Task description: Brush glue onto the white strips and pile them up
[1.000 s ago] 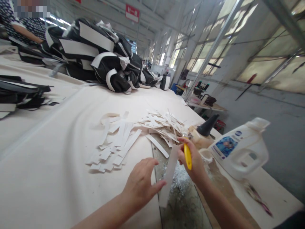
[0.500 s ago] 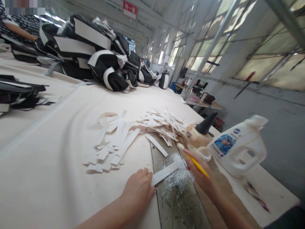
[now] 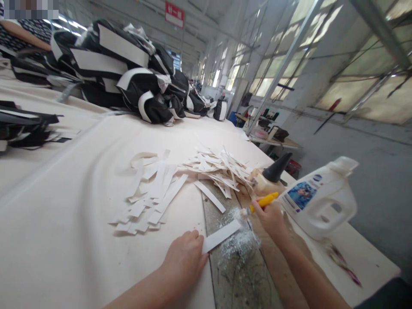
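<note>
My left hand is closed on the near end of a white strip, which lies across a grey board smeared with white glue. In my right hand is a yellow-handled brush. Its whitish bristle end sits just above the strip's far end; whether it touches is hard to tell. Another loose strip lies slanted over the board's far part. Left of the board several strips are spread in overlapping rows, and a heap of strips lies beyond the board.
A white plastic jug and a glue bottle with a black cone tip stand at the right. A pinkish-handled tool lies near the right edge. Black-and-white sewn pieces are piled at the back; a person's arm shows behind them.
The brush has swung round in my right hand: its bristles moved from beside the glue bottle down towards the strip's far end, and its handle now points up and right. My left hand stays on the strip.
</note>
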Tool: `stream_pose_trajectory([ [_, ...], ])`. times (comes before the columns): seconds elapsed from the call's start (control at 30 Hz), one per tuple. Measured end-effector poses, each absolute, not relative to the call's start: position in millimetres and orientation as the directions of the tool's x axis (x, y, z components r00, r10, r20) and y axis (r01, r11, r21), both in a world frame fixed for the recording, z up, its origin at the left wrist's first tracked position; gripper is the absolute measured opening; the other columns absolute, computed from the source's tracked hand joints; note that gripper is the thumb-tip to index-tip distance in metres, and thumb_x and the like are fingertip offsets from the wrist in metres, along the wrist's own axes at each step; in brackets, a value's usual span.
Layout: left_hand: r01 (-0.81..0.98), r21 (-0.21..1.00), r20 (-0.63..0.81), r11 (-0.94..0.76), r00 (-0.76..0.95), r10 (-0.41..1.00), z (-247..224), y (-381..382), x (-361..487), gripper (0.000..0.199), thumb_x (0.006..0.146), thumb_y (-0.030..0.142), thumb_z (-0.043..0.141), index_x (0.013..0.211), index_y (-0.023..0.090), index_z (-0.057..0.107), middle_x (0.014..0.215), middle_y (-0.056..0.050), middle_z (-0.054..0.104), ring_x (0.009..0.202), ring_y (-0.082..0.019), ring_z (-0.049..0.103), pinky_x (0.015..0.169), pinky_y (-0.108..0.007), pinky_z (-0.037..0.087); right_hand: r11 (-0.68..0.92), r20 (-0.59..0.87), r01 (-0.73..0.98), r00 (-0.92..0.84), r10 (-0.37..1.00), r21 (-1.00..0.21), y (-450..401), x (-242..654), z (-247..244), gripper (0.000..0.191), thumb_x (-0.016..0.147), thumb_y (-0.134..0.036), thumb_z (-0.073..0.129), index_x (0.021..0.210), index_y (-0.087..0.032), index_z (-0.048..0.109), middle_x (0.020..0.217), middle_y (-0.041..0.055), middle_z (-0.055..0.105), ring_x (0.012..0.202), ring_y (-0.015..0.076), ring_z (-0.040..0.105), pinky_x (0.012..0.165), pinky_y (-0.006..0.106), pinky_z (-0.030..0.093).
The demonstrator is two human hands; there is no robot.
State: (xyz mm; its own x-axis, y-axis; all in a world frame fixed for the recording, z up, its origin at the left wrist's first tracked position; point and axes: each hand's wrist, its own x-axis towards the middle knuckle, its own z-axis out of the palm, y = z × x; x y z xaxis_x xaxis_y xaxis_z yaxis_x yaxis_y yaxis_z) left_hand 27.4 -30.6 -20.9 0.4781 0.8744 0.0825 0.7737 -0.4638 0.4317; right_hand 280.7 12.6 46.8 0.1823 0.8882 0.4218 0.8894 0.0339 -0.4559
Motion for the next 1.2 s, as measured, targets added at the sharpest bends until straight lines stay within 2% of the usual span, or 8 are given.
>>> stream_pose_trajectory([
  [0.17,0.775,0.424,0.088,-0.468,0.479,0.873,-22,-30,27,0.017,0.081,0.025,0.047,0.088,0.017,0.061,0.091,-0.006,0.061,0.086,-0.021,0.057,0.077,-0.032,0.046,0.220,0.367,0.806,-0.004,0.930,-0.549,-5,248,35,0.036,0.081,-0.049,0.043,0.076,-0.018,0.060,0.059,0.0020,0.059,0.053,0.0173,0.056,0.051,0.025,0.041],
  [0.27,0.779,0.425,0.089,-0.462,0.471,0.877,-23,-30,28,0.017,0.081,0.025,0.048,0.089,0.018,0.061,0.091,-0.006,0.061,0.087,-0.021,0.056,0.077,-0.031,0.045,0.170,0.323,0.858,-0.005,0.947,-0.484,2,259,29,0.037,0.077,-0.049,0.042,0.067,-0.018,0.059,0.054,0.0012,0.057,0.051,0.0175,0.055,0.050,0.026,0.040],
  [0.43,0.772,0.440,0.081,-0.459,0.475,0.876,-22,-31,28,0.017,0.080,0.024,0.048,0.090,0.018,0.061,0.092,-0.005,0.060,0.089,-0.020,0.056,0.079,-0.031,0.045,0.081,0.444,0.889,0.144,0.884,-0.450,12,289,46,0.042,0.077,-0.053,0.039,0.069,-0.017,0.061,0.054,0.0051,0.059,0.055,0.0217,0.057,0.050,0.028,0.038],
  [0.67,0.766,0.441,0.122,-0.468,0.465,0.877,-21,-29,27,0.016,0.080,0.023,0.049,0.089,0.018,0.060,0.091,-0.005,0.061,0.087,-0.021,0.056,0.078,-0.031,0.045,0.100,0.372,0.908,0.065,0.926,-0.407,19,280,41,0.041,0.075,-0.052,0.041,0.064,-0.018,0.060,0.053,0.0039,0.057,0.054,0.0216,0.056,0.052,0.029,0.039],
  [0.83,0.789,0.387,0.243,-0.478,0.412,0.878,-8,-19,17,0.015,0.083,0.027,0.047,0.090,0.019,0.058,0.090,-0.005,0.059,0.085,-0.019,0.054,0.075,-0.029,0.045,0.330,0.485,0.838,-0.091,0.870,-0.434,31,268,41,0.036,0.087,-0.042,0.037,0.104,-0.017,0.057,0.057,-0.0006,0.054,0.051,0.0175,0.053,0.051,0.027,0.041],
  [0.93,0.871,0.265,0.361,-0.413,0.308,0.880,5,-7,0,0.016,0.086,0.027,0.044,0.092,0.018,0.056,0.088,-0.006,0.058,0.084,-0.020,0.054,0.075,-0.030,0.043,0.441,0.524,0.860,-0.260,0.811,-0.255,40,251,31,0.031,0.090,-0.030,0.034,0.110,-0.018,0.054,0.078,0.0055,0.062,0.071,0.0202,0.059,0.067,0.030,0.046],
  [1.1,0.982,0.106,0.415,-0.159,0.101,0.904,15,19,-35,0.021,0.087,0.029,0.043,0.086,0.014,0.057,0.085,-0.010,0.057,0.084,-0.025,0.054,0.071,-0.034,0.041,0.354,0.414,0.917,-0.399,0.819,0.182,53,222,9,0.029,0.089,-0.028,0.046,0.110,-0.011,0.054,0.084,0.0116,0.060,0.080,0.0257,0.057,0.074,0.036,0.045],
  [1.2,0.991,0.099,0.398,-0.087,0.041,0.917,9,29,-47,0.027,0.085,0.034,0.047,0.085,0.009,0.058,0.083,-0.013,0.058,0.085,-0.028,0.054,0.070,-0.036,0.041,0.308,0.345,0.915,-0.387,0.855,0.262,56,211,0,0.028,0.085,-0.025,0.055,0.110,-0.011,0.054,0.083,0.0105,0.060,0.079,0.0245,0.057,0.073,0.034,0.045],
])
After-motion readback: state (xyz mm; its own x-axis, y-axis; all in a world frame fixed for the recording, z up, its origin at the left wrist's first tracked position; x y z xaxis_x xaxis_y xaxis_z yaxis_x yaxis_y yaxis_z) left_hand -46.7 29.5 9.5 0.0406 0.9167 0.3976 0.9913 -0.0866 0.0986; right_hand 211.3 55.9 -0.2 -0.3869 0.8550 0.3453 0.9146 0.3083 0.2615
